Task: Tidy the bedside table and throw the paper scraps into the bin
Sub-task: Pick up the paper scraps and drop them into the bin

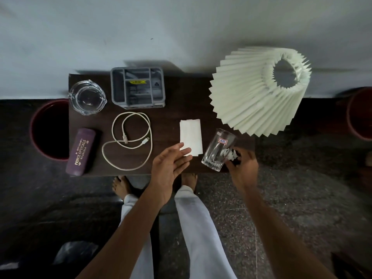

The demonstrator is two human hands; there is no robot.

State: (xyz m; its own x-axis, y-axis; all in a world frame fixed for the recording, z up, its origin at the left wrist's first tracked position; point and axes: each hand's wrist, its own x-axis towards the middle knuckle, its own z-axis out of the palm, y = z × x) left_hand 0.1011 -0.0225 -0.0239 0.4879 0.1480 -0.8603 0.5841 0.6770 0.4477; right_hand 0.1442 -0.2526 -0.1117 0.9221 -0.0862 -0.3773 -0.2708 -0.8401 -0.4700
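Note:
On the dark bedside table (177,97) a folded white paper (191,135) lies near the front edge. My left hand (171,164) hovers flat and open over its near corner, fingers apart. My right hand (241,168) is curled at the table's front right corner, fingers pinching crumpled white paper scraps (229,154) right behind a clear drinking glass (218,150) that carries a small sticker. A dark red bin (48,129) stands on the floor to the left of the table.
A glass ashtray (87,97), a grey organiser tray (137,90), a purple spectacle case (80,152) and a coiled white cable (128,141) fill the table's left half. A pleated white lampshade (257,91) overhangs the right side. Another red bin (360,115) stands far right.

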